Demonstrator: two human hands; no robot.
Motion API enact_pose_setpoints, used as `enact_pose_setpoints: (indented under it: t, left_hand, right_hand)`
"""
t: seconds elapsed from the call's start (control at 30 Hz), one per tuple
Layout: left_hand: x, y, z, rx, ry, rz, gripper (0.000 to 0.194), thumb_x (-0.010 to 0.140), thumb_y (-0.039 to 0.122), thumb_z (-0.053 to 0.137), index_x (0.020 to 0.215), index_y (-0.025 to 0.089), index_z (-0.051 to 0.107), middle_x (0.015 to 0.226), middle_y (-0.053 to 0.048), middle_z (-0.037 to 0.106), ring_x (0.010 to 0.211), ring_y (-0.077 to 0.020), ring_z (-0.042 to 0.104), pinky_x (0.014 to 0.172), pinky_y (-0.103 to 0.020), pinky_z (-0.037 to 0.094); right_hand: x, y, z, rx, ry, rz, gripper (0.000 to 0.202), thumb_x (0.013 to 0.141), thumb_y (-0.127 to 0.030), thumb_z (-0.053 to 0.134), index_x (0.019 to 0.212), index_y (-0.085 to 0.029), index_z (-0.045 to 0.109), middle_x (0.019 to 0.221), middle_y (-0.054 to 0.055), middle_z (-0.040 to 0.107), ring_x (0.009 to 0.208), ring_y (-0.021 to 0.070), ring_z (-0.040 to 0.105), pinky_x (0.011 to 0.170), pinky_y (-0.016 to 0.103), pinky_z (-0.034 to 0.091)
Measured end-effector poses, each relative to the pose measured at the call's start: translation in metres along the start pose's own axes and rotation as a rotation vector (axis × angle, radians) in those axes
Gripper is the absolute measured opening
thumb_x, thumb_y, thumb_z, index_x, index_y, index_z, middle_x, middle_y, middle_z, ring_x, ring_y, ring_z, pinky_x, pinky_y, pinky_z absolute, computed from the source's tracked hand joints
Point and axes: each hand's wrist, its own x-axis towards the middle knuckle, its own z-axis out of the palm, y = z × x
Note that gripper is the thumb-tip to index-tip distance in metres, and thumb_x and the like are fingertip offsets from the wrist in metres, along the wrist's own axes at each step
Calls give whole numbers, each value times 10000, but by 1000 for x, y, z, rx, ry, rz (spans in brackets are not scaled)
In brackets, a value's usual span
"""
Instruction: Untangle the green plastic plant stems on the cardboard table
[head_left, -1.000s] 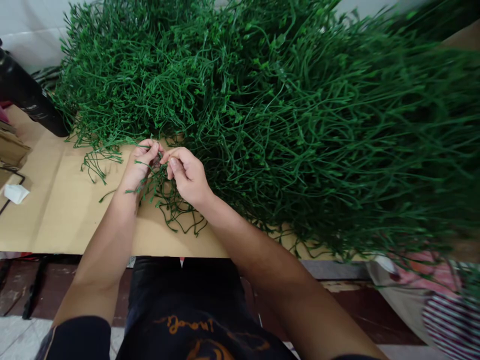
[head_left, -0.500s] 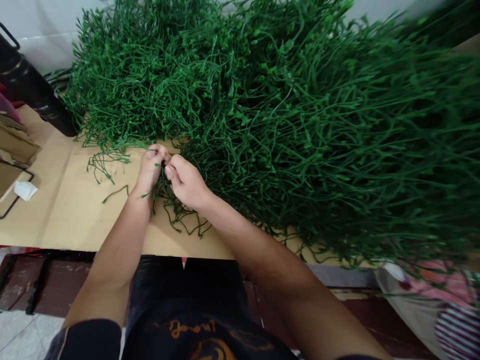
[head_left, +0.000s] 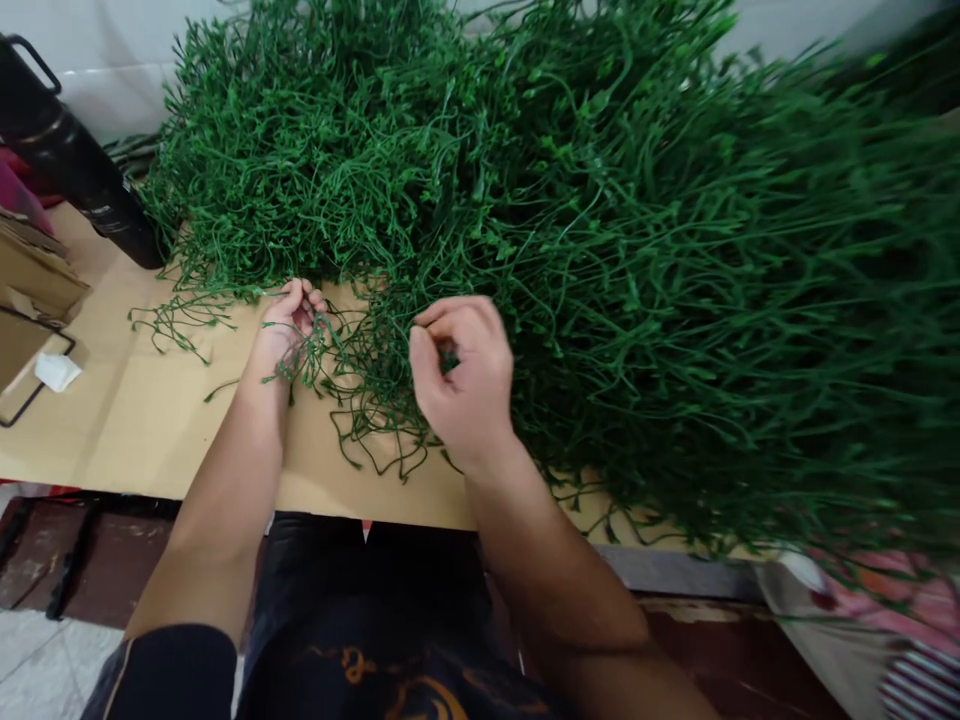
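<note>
A large heap of thin green artificial stems point(head_left: 465, 190) with small budded tips covers the back and right of the cardboard-covered table point(head_left: 172, 430). My left hand point(head_left: 292, 312), palm turned up, has its fingers curled round a few green stems that trail over the wrist and off to the left. My right hand point(head_left: 466, 375) is raised over the heap's front edge, thumb and index finger pinched together. Whatever that pinch holds, if anything, is too small to make out. Loose stems point(head_left: 375, 430) lie on the cardboard between my two forearms.
A black bottle point(head_left: 97, 190) leans at the back left. Near it are a cardboard box point(head_left: 34, 270), a black wire frame and a crumpled white tissue point(head_left: 57, 372). Pink and striped cloth point(head_left: 919, 640) sits at the lower right.
My right hand has moved away from my left hand, to the right and nearer the camera. My left hand has shifted slightly left, with its stems.
</note>
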Motion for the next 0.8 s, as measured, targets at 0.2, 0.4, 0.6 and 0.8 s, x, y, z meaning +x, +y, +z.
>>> enact_pose_setpoints:
  t: [0.2, 0.4, 0.6, 0.8]
  left_hand:
    - [3, 0, 1, -17, -39, -1, 320, 946, 293, 417, 651, 169, 439, 516, 67, 369, 432, -44, 403, 481, -176, 365]
    - [0, -1, 4, 11, -58, 26, 326, 929, 306, 458, 635, 168, 439, 508, 65, 347, 426, -48, 375, 450, -176, 327]
    - [-1, -3, 2, -17, -73, 32, 344, 966, 257, 352, 650, 159, 444, 524, 55, 368, 445, -42, 391, 468, -159, 340]
    - [-3, -5, 5, -60, -80, 2, 378, 979, 242, 294, 640, 154, 434, 485, 62, 322, 406, -33, 370, 434, -137, 314]
  right_hand:
    - [6, -2, -24, -249, 63, 35, 387, 855, -338, 518, 1208, -206, 428, 1312, 189, 300, 1169, 283, 403, 725, 404, 495]
    - [2, -11, 15, -218, -188, -13, 234, 860, -284, 483, 1053, -172, 553, 1078, 145, 519, 983, 247, 524, 803, 429, 495]
    - [11, -13, 57, -351, -563, 190, 266, 859, -263, 484, 1013, -77, 598, 1002, 175, 595, 840, 237, 578, 769, 382, 463]
    - [16, -5, 61, -240, -689, 234, 132, 846, -177, 458, 742, -160, 537, 739, 40, 571, 683, 141, 486, 658, 275, 345]
